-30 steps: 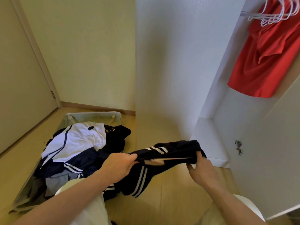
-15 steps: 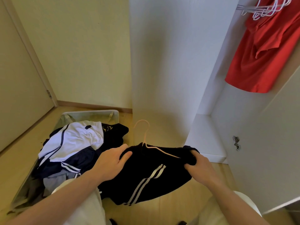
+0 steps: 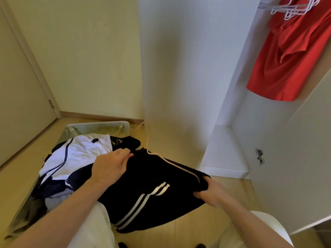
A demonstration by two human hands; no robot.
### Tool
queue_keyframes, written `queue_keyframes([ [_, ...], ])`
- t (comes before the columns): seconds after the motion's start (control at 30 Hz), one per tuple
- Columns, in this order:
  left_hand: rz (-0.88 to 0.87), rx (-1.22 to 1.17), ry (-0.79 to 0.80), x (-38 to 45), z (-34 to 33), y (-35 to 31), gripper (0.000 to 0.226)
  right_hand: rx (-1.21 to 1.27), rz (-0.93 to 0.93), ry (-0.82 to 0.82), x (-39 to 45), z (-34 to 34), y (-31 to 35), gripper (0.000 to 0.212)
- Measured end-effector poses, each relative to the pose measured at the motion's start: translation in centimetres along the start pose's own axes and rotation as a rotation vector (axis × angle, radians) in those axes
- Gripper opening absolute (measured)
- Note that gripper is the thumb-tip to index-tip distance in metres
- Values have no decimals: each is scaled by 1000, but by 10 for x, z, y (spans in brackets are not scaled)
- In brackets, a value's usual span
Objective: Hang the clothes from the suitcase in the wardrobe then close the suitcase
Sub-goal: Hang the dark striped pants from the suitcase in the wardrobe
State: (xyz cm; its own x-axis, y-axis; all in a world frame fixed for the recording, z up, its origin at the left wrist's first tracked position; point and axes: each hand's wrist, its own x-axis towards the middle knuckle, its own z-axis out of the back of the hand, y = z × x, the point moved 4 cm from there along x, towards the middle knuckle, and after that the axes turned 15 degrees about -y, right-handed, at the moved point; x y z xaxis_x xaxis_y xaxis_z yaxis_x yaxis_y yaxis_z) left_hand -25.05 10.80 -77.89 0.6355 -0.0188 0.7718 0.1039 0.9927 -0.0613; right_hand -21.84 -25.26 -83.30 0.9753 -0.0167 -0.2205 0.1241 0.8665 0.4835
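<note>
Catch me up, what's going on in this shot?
A person is fitting a black striped garment onto a pale hanger. The left hand pinches the fabric near the hanger's neck; the right hand grips the other end. The open suitcase on the floor holds more clothes, a white top uppermost. A red garment already hangs in the wardrobe.

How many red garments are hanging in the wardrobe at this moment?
1 that I can tell: a red garment hangs at the upper right inside the wardrobe, under the white hangers. Its folds overlap, so a second red piece might hide there.
</note>
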Motion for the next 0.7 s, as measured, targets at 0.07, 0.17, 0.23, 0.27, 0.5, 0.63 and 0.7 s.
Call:
queue_keyframes([
  [0.07, -107, -33, 14, -3, -2, 0, 45, 54, -16, -1, 2, 7, 1, 79],
  [0.17, -132, -57, 19, -1, 0, 7, 52, 98, 93, -105, -2, 21, 13, 70],
  [0.23, -192, -74, -12, -4, 3, -4, 47, 152, 109, -69, -10, 16, 19, 73],
  [0.27, -232, -98, -21, -7, 6, -12, 41, 174, 114, -30, -13, 11, 21, 76],
  [0.5, -106, -372, 148, -21, 8, -21, 38, 255, 181, -289, -11, 15, 34, 57],
  [0.63, 113, -421, 231, -19, 12, -30, 33, 254, 257, -309, -12, 7, 45, 45],
  [0.7, 254, -480, 273, -20, 10, -42, 34, 245, 293, -298, -14, -1, 53, 41],
])
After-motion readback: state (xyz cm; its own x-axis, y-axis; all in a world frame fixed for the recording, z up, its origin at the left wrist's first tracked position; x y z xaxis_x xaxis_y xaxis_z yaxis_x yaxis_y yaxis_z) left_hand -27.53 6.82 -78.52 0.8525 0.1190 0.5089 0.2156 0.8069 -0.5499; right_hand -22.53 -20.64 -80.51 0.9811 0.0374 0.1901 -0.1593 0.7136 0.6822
